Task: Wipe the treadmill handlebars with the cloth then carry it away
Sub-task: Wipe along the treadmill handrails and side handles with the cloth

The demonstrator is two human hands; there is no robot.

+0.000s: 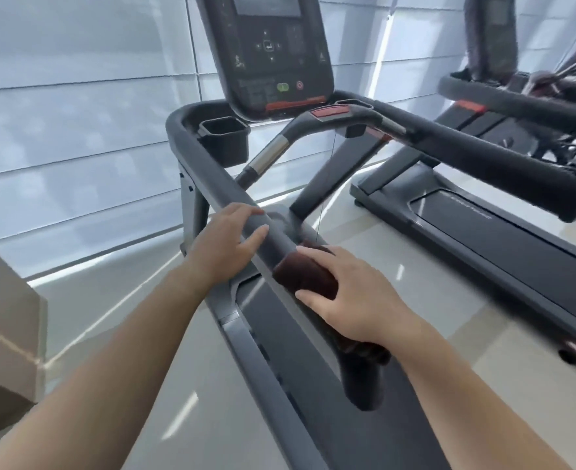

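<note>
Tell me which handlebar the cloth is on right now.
The near-side handlebar, running toward the camera on the left. The right hand presses the dark cloth around it; the far handlebar is bare.

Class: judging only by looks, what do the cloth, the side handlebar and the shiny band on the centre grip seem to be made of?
Cloth: soft dark maroon fabric, probably terry; matte, fuzzy, bunched under the right hand.
Side handlebar: grey, smooth, dull sheen; likely plastic or coated metal.
Shiny band: bright, mirror-like; apparently polished metal.
</note>
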